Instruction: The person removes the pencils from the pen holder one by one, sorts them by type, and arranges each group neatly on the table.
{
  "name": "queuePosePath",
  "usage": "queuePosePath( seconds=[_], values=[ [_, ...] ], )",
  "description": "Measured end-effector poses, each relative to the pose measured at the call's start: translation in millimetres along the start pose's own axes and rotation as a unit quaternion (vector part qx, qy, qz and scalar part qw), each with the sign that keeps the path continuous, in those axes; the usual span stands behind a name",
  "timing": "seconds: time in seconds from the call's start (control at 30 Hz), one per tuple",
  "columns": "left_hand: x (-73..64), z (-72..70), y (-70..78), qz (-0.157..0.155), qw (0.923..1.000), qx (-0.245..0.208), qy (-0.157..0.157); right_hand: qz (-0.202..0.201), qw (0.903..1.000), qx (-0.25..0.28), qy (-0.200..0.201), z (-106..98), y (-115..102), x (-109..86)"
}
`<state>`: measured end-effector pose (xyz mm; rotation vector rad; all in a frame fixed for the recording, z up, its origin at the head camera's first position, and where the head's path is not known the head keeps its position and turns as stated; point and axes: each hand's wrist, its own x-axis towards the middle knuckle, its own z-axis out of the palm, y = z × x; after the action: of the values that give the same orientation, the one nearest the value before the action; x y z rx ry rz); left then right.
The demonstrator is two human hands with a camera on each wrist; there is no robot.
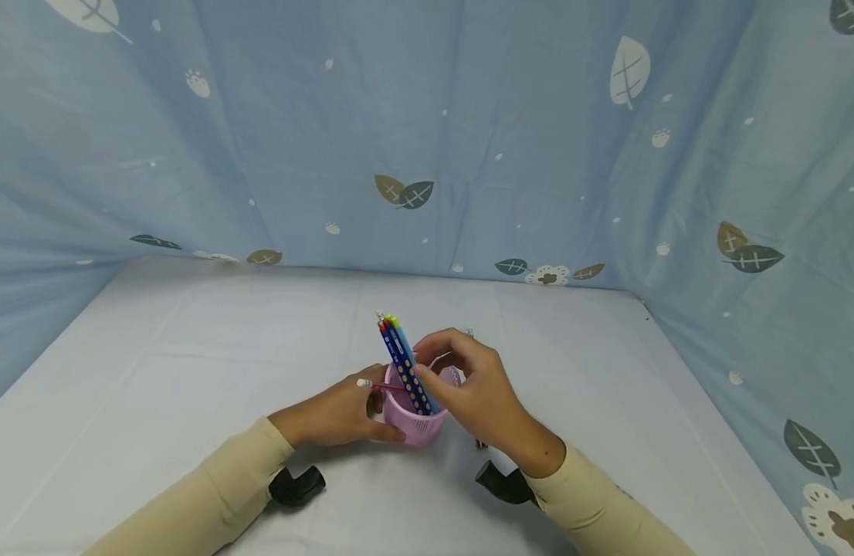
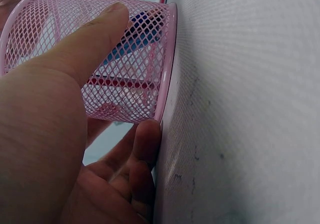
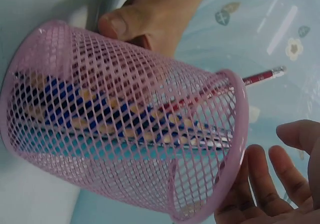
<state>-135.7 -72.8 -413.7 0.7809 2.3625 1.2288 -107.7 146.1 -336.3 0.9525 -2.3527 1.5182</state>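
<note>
Mesh pencil cup: on the table, between left hand and right hand
Pencils: inside the cup, one leaning toward the left hand
Curtain: behind the table

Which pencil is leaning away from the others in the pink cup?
The white-tipped red pencil. It slants out by itself towards the left hand, while the blue pencils lean bunched together.

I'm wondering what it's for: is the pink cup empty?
Not empty: blue pencils and a red pencil show inside the mesh cup.
</note>
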Motion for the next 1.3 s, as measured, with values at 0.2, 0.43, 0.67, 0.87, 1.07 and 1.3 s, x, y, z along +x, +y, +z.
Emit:
queuePosePath(
  seconds=[0.2,0.43,0.67,0.87,1.07,1.3],
  values=[
    [0.2,0.1,0.0,0.004,1.0,-0.003,-0.003,-0.013,0.9999,-0.002,-0.009,5,1,-1.5],
    [-0.7,-0.8,-1.4,0.004,1.0,0.001,-0.004,-0.04,0.9985,-0.034,-0.015,11,3,-2.8],
    [-1.7,-1.1,-1.9,0.007,0.9999,0.01,-0.005,-0.048,0.9963,-0.068,-0.019,19,6,-6.0],
    [-1.4,-0.5,-1.9,0.001,1.0,0.005,-0.006,-0.044,0.9946,-0.091,-0.022,25,4,-8.9],
    [-1.5,-0.5,-2.1,0.008,0.9999,0.005,-0.006,-0.039,0.9936,-0.104,-0.022,29,2,-9.8],
    [-2.3,-0.5,-1.5,0.01,0.9999,0.007,-0.007,-0.056,0.9869,-0.15,-0.014,31,4,-10.7]
  ],
)
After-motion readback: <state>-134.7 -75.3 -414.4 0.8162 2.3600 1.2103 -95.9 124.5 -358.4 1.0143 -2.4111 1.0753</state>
